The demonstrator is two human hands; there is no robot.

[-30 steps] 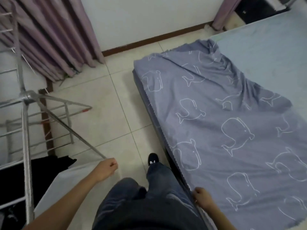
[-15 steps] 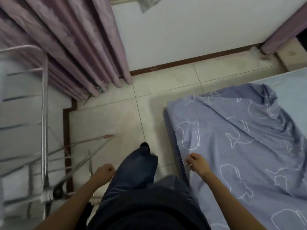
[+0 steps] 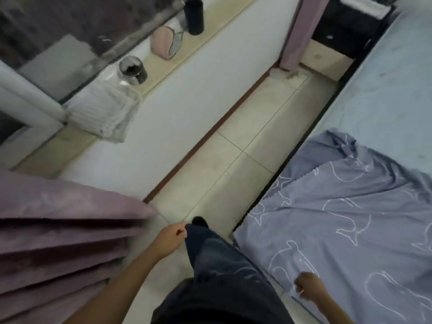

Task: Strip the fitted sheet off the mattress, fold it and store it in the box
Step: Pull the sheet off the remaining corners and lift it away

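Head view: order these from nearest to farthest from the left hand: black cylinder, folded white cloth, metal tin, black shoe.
From the left hand:
1. Black shoe, on the floor just ahead.
2. Folded white cloth, on the sill, upper left.
3. Metal tin, farther along the sill.
4. Black cylinder, farthest along it.

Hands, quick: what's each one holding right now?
Left hand: loosely curled, holding nothing.
Right hand: pinching the fitted sheet at its edge.

Blue-grey whale-print fitted sheet (image 3: 350, 230) bunched, half peeled off pale mattress (image 3: 385, 90).
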